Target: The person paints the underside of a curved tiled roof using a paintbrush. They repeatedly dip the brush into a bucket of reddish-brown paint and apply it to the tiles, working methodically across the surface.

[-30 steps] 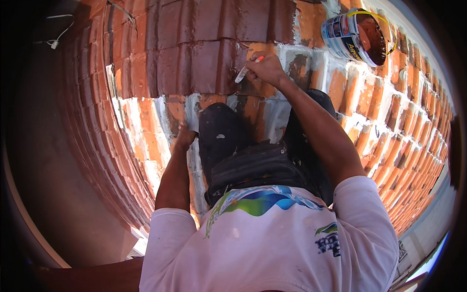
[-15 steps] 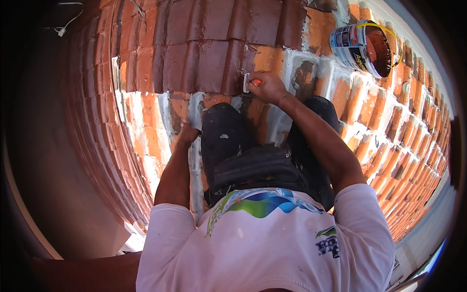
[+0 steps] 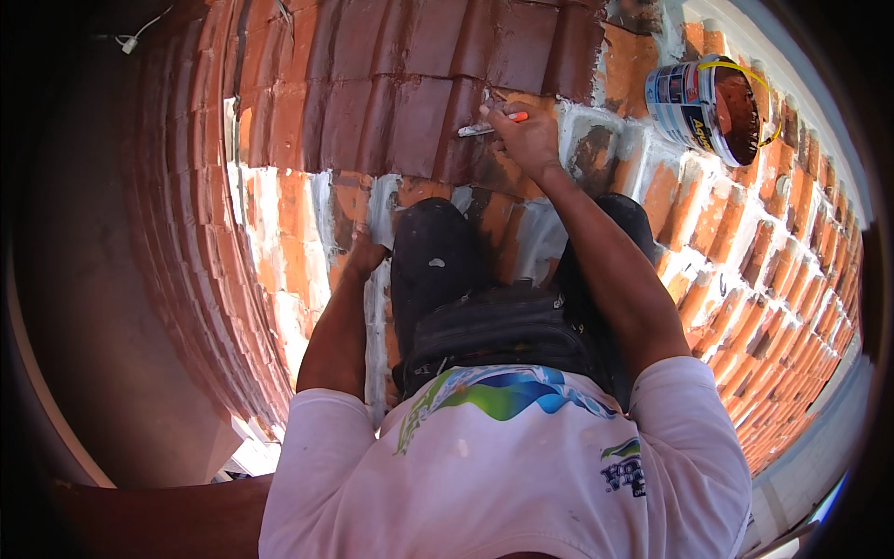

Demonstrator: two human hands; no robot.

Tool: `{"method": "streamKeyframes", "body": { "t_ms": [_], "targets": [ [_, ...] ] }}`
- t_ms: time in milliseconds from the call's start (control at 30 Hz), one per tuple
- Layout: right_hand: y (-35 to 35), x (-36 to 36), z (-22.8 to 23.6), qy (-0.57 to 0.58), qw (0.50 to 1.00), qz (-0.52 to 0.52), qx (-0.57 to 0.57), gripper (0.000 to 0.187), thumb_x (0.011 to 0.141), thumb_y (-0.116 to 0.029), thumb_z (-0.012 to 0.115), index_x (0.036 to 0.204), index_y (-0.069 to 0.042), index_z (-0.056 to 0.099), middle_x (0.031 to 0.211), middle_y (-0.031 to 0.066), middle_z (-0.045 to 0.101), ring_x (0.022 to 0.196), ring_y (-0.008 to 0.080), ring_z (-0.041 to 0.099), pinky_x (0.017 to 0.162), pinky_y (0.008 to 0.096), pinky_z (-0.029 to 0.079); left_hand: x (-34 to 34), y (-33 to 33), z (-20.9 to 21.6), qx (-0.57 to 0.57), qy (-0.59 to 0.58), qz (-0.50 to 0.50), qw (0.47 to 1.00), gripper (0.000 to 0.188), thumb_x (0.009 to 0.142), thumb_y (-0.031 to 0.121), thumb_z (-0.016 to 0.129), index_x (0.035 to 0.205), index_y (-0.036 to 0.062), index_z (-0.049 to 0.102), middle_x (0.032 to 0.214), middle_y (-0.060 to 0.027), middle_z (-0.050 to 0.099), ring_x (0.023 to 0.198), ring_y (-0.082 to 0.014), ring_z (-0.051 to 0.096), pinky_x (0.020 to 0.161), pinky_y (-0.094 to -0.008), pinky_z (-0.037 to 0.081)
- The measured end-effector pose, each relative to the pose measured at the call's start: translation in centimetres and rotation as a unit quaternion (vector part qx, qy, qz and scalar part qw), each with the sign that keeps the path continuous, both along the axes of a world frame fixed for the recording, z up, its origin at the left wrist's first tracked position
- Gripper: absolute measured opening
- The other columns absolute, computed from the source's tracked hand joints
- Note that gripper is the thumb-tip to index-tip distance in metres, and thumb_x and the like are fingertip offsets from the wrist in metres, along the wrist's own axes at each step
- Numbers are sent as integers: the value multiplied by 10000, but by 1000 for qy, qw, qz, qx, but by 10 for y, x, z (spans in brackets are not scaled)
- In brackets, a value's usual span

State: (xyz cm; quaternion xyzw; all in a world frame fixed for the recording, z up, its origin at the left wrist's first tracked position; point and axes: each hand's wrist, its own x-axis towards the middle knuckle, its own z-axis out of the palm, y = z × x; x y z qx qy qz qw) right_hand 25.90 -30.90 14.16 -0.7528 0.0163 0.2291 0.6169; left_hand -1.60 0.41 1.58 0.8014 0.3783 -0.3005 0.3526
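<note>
1. Now, head view, looking straight down over a white printed shirt (image 3: 503, 466) and dark trousers (image 3: 438, 270): kneeling or crouching on a sloped roof of clay tiles (image 3: 307, 214), knees planted low, probably to spread weight across the ridges.

2. Right hand (image 3: 526, 140) stretched forward, grip pinched around a small brush (image 3: 492, 124) with an orange handle, pale end pointing left and touching the edge of a dark, freshly coated tile (image 3: 419, 121). Held low and flat like that, likely to work the coating into the seam between tiles.

3. Left hand (image 3: 366, 253) down on the roof beside the left knee, pressed against a pale-streaked tile, serving as a prop to steady the lean forward. Fingers mostly hidden behind the knee; spread or curled, cannot tell.

4. Paint bucket (image 3: 712, 107) up at the right, well apart from the brush hand yet within an arm's reach, tilted on the slope, yellow bail hanging over its mouth, dark reddish-brown liquid inside. Parked uphill and to the brush side, presumably for easy dipping without shifting the knees.

5. Colour split plain to see: darker brown tiles above the brush, orange tiles with white mortar streaks (image 3: 279, 196) below and to the right.

6. Far left in shadow: a bare wall face (image 3: 102, 307) and a thin cable (image 3: 140, 33) near the top corner.
</note>
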Motion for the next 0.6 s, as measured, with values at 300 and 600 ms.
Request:
{"method": "streamKeyframes", "body": {
  "t_ms": [300, 600],
  "targets": [
    [-8, 18, -25, 43, 999, -30, 1, 445, 973, -408, 848, 847, 3, 731, 704, 80, 724, 629, 155, 748, 551, 321, 590, 2, -6, 11, -14, -15, 20, 1000, 1167, 793, 91, 809, 1702, -110, 104, 1754, -350, 194, 1660, -443, 194, 1329, -397, 283],
    [-23, 12, -57, -460, 876, 89, -112, 221, 949, -273, 801, 961, -66, 724, 885, 138, 742, 814, 356, 755, 730, 472, 610, 6, -5, 16, -42, 21, 32, 998, 1203, 810, 127, 789, 1725, -102, 42, 1807, -341, 82, 1700, -422, 83, 1356, -381, 213]
  ]
}}
